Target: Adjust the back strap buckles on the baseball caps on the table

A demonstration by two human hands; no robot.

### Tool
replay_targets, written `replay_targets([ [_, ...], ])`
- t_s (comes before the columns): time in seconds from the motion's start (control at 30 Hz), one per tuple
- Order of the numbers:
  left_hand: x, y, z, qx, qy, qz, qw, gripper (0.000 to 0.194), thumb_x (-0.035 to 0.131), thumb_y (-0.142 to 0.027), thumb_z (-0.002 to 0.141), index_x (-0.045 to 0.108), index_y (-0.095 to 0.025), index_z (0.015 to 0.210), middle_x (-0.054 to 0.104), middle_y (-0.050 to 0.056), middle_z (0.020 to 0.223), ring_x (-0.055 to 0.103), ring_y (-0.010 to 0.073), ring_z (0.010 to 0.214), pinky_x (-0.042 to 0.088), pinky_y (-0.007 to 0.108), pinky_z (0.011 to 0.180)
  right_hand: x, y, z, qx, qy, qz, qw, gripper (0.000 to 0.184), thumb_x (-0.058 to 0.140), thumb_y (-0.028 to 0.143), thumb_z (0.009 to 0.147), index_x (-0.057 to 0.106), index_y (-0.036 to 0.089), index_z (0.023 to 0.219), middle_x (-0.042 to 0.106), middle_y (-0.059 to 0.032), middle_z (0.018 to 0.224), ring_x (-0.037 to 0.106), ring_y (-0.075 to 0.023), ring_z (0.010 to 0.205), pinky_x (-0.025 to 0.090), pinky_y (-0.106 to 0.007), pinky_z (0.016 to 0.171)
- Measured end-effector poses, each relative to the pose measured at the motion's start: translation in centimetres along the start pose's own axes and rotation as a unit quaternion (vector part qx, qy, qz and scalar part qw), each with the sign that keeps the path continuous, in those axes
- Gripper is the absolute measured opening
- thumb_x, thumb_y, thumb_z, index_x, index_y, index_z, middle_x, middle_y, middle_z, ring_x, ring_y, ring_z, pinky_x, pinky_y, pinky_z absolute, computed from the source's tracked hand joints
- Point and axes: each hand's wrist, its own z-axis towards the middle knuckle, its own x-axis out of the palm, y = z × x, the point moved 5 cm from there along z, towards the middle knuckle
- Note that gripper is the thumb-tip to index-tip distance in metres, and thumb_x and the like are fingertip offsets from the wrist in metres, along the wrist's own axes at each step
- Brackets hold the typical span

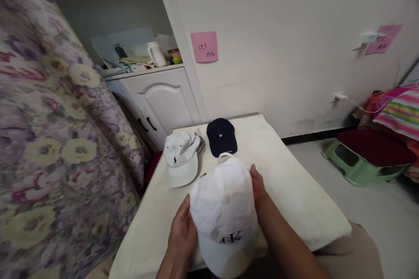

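One white cap [225,209] is being held between the left hand [183,231] and the right hand [258,186], over the near part of a cloth-covered table [294,200]. Its brim is pointing towards the person, and dark letters are showing above the brim. The left hand is gripping the cap's left side and the right hand is gripping the opposite side, fingers closing on the fabric; the cap is hiding some of the fingers.

Beyond it, a navy cap [221,136] with a small white mark is lying on the table, its brim facing the person. A pale cap [180,157] with a small dark emblem is resting to the left, and something grey is showing just behind its right side.

A pink note [204,47] is hanging on the wall behind. A flowered curtain [81,152] is filling the left side, and a green stool [348,170] with a dark red top is standing on the floor to the right.
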Motion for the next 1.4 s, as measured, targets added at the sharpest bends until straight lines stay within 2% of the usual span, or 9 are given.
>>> replay_targets([
  [0.13, 1.8, -2.1, 0.2, 0.061, -0.003, 0.004, 0.998, 0.019, 0.063, -0.023, 0.088, 0.078, -0.017, 0.097, 0.079, 0.01, 0.103, 0.059, 0.0329, 0.125, 0.047, 0.046, 0.108, -0.7, 0.4, 0.7, 0.01, -0.009, 0.027, 1.0, 0.069, 0.053, 0.084, 0.069, 0.072, 0.02, 0.084, 0.078, -0.0127, 0.09, 0.067, -0.0371, 0.109, 0.05, -0.051, 0.093],
  [0.3, 4.3, -3.7, -0.6, 0.114, 0.021, 0.04, 0.992, 0.015, 0.075, -0.028, 0.078, 0.078, -0.016, 0.087, 0.078, 0.011, 0.106, 0.059, 0.0361, 0.124, 0.048, 0.045, 0.107, -0.8, 0.7, 0.3, 0.01, -0.039, 0.015, 0.999, 0.055, 0.058, 0.072, 0.074, 0.073, 0.021, 0.087, 0.078, -0.0112, 0.088, 0.068, -0.0368, 0.105, 0.054, -0.051, 0.089],
  [0.57, 4.6, -5.0, -1.9, 0.163, -0.044, 0.066, 0.983, 0.022, 0.084, -0.027, 0.066, 0.077, -0.015, 0.083, 0.079, 0.008, 0.087, 0.069, 0.0339, 0.106, 0.055, 0.041, 0.097, 0.2, 0.6, 0.1, 0.009, -0.017, 0.006, 1.0, 0.043, 0.075, 0.059, 0.06, 0.073, 0.021, 0.079, 0.076, -0.0097, 0.076, 0.068, -0.0389, 0.102, 0.056, -0.05, 0.084],
  [0.73, 4.9, -5.5, -2.5, 0.192, -0.046, 0.056, 0.979, 0.033, 0.083, -0.035, 0.068, 0.077, -0.014, 0.093, 0.079, 0.008, 0.09, 0.071, 0.0327, 0.101, 0.057, 0.04, 0.091, 0.9, 1.0, -0.9, 0.003, 0.0, -0.008, 1.0, 0.049, 0.078, 0.058, 0.054, 0.074, 0.02, 0.084, 0.076, -0.0103, 0.078, 0.068, -0.0395, 0.1, 0.056, -0.05, 0.082],
  [0.93, 6.5, -5.6, -3.7, 0.228, 0.0, 0.116, 0.967, 0.039, 0.085, -0.04, 0.065, 0.075, -0.016, 0.095, 0.075, 0.003, 0.074, 0.072, 0.0261, 0.075, 0.059, 0.033, 0.07, 1.0, 4.4, -3.3, -0.05, -0.059, -0.031, 0.997, 0.049, 0.074, 0.066, 0.061, 0.072, 0.022, 0.082, 0.074, -0.0091, 0.077, 0.069, -0.0368, 0.091, 0.056, -0.047, 0.077],
  [1.03, 7.3, -5.5, -4.2, 0.224, 0.05, 0.156, 0.961, 0.035, 0.085, -0.041, 0.063, 0.074, -0.016, 0.086, 0.069, 0.0, 0.062, 0.064, 0.0182, 0.055, 0.052, 0.026, 0.053, 0.6, 6.3, -4.8, -0.093, -0.107, -0.046, 0.989, 0.047, 0.076, 0.067, 0.061, 0.07, 0.022, 0.076, 0.072, -0.0069, 0.071, 0.068, -0.0322, 0.077, 0.056, -0.042, 0.067],
  [1.1, 7.3, -5.3, -4.5, 0.209, 0.078, 0.182, 0.958, 0.032, 0.085, -0.041, 0.063, 0.072, -0.015, 0.077, 0.064, 0.0, 0.058, 0.055, 0.0133, 0.048, 0.044, 0.022, 0.046, 0.3, 6.9, -5.8, -0.103, -0.106, -0.062, 0.987, 0.043, 0.078, 0.063, 0.062, 0.069, 0.021, 0.071, 0.068, -0.0053, 0.065, 0.063, -0.0259, 0.062, 0.052, -0.036, 0.056],
  [1.23, 6.6, -4.7, -5.4, 0.141, 0.116, 0.258, 0.949, 0.029, 0.081, -0.039, 0.07, 0.068, -0.014, 0.077, 0.063, 0.002, 0.063, 0.052, 0.0126, 0.053, 0.041, 0.021, 0.048, 0.1, 6.2, -7.6, -0.068, -0.023, -0.087, 0.994, 0.038, 0.081, 0.053, 0.064, 0.067, 0.017, 0.066, 0.057, -0.0008, 0.054, 0.046, -0.0137, 0.045, 0.038, -0.026, 0.044],
  [1.4, 6.6, -4.1, -7.0, 0.094, 0.165, 0.339, 0.921, 0.03, 0.073, -0.042, 0.08, 0.063, -0.014, 0.073, 0.058, 0.0, 0.065, 0.048, 0.0117, 0.057, 0.036, 0.021, 0.052, -0.1, 5.2, -10.1, -0.067, 0.049, -0.084, 0.993, 0.036, 0.077, 0.048, 0.069, 0.062, 0.015, 0.067, 0.05, 0.0023, 0.055, 0.038, -0.0096, 0.048, 0.029, -0.022, 0.047],
])
